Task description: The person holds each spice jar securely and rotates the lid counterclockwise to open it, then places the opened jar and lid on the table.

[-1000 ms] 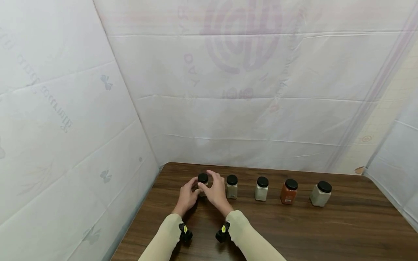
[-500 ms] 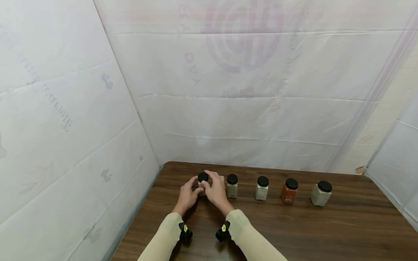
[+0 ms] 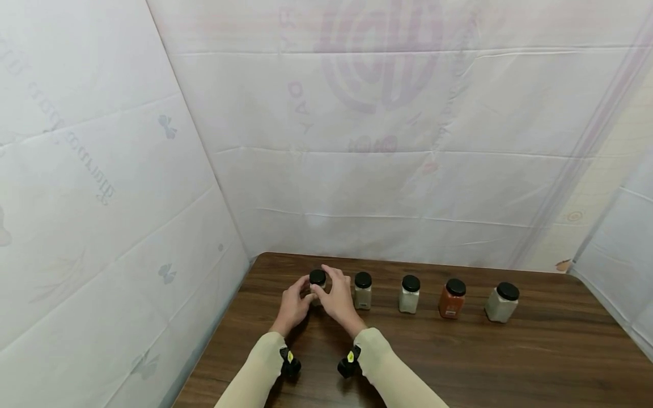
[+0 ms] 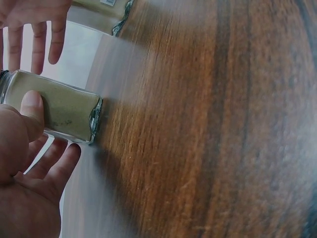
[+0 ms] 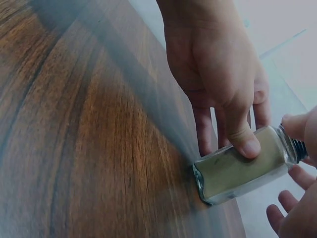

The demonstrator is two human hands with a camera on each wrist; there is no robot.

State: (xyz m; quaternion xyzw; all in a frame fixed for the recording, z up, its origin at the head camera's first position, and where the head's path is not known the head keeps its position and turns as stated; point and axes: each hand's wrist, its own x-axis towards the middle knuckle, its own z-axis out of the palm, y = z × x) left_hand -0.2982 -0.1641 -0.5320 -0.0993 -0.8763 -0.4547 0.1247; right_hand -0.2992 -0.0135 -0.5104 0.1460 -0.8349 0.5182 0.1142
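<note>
A glass spice jar [image 4: 69, 110] holds greenish-tan powder under a black lid [image 3: 317, 276]. It stands upright at the left end of a row of jars. My left hand [image 3: 292, 309] grips its body, with the thumb pressed on one face, as the left wrist view shows. At the top, the fingers and thumb of my right hand [image 3: 338, 300] pinch the lid from the side. In the right wrist view the jar's base is close to the wooden table [image 5: 94, 148]; whether it touches is hard to tell.
To the right stand several more black-lidded jars: a tan one [image 3: 363, 297], a pale one [image 3: 408, 301], an orange-red one [image 3: 450, 306] and a wider pale one [image 3: 500, 309]. White sheeting [image 3: 357, 187] hangs behind the table and along its left side.
My right thumb has shifted inward along the lid and then back out. The left hand and the jar look the same.
</note>
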